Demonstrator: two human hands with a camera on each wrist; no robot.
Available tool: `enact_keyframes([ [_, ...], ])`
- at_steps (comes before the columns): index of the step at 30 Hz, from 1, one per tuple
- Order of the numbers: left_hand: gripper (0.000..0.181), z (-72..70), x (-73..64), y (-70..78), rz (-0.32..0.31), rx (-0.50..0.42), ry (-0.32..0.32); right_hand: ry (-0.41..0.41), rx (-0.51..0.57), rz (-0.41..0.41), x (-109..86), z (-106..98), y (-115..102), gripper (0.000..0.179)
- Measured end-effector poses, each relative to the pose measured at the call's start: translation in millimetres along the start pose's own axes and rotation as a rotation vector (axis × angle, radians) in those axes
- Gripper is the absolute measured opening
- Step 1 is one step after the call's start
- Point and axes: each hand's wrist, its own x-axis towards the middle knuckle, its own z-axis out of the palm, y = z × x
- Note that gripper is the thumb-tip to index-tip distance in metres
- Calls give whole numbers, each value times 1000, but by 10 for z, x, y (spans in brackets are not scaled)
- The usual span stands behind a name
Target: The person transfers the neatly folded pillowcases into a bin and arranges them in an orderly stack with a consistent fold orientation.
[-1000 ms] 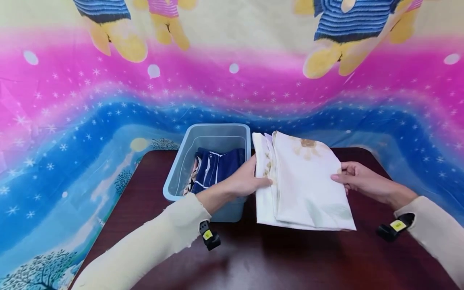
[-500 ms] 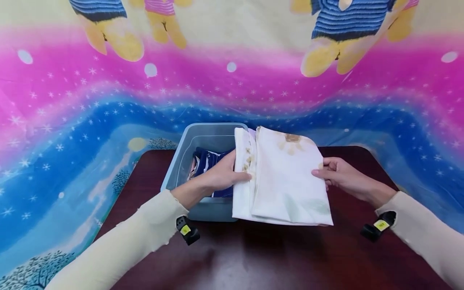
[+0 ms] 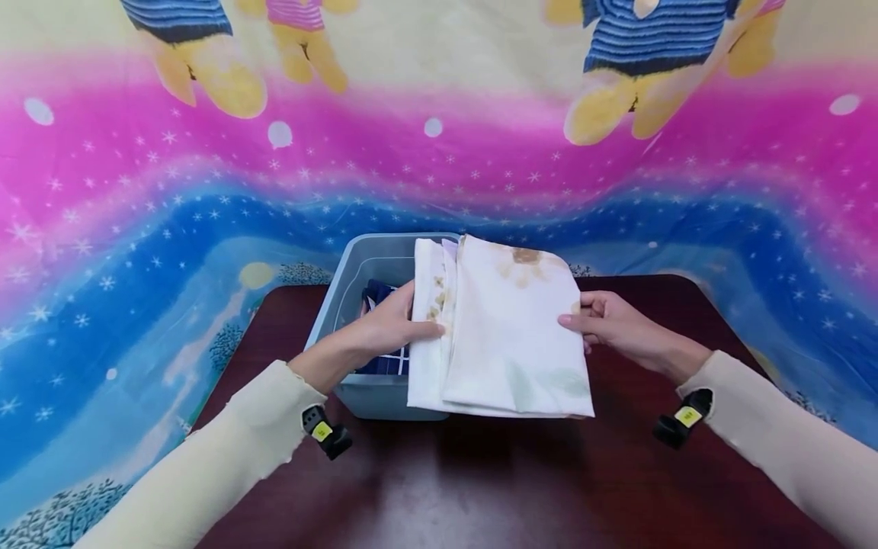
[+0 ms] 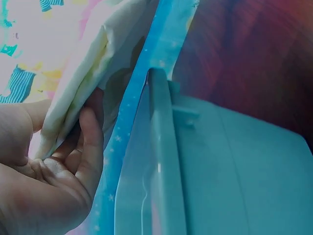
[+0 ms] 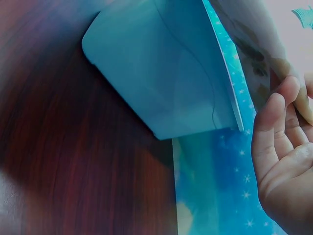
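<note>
A folded white cloth (image 3: 517, 335) with a brown flower and pale green leaves printed on it is held up in the head view, several layers thick. My left hand (image 3: 384, 324) pinches its left edge, thumb in front and fingers behind. At the opposite edge, my right hand (image 3: 627, 328) pinches the cloth between thumb and fingers. Behind the cloth's left part stands a blue-grey plastic bin (image 3: 394, 400), partly covered by it. Navy fabric with white lines (image 3: 380, 364) lies inside the bin. From the left wrist, the cloth's folded edge (image 4: 80, 93) shows in the left hand's grip.
The bin stands on a dark reddish-brown table (image 3: 480, 488) with rounded far corners. Behind the table hangs a printed backdrop (image 3: 439, 168) in pink and blue. Each wrist wears a black strap device, such as the left one (image 3: 327, 432).
Both hands have moved left together with the folded cloth, from beside the bin to in front of its right part. More of the navy fabric is covered now. Both grips stay the same.
</note>
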Motion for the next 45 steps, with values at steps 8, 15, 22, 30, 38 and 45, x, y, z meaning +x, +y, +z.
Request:
enact_keyframes([
  [8,71,-150,-60,-35,13,-10,-5,-7,14,18,94,92,-107,24],
  [15,70,-255,-38,-78,38,20,-13,-4,22,13,152,129,-142,29],
  [22,70,-343,-62,-70,10,20,-3,-18,11,14,226,177,-195,35],
  [30,72,-416,-118,-44,12,37,1,-25,24,13,290,235,-273,38],
  [38,75,-494,-131,-77,-4,49,8,-21,10,18,358,282,-287,26],
  [45,76,-569,-161,-117,-38,106,47,-23,14,16,441,346,-311,26],
])
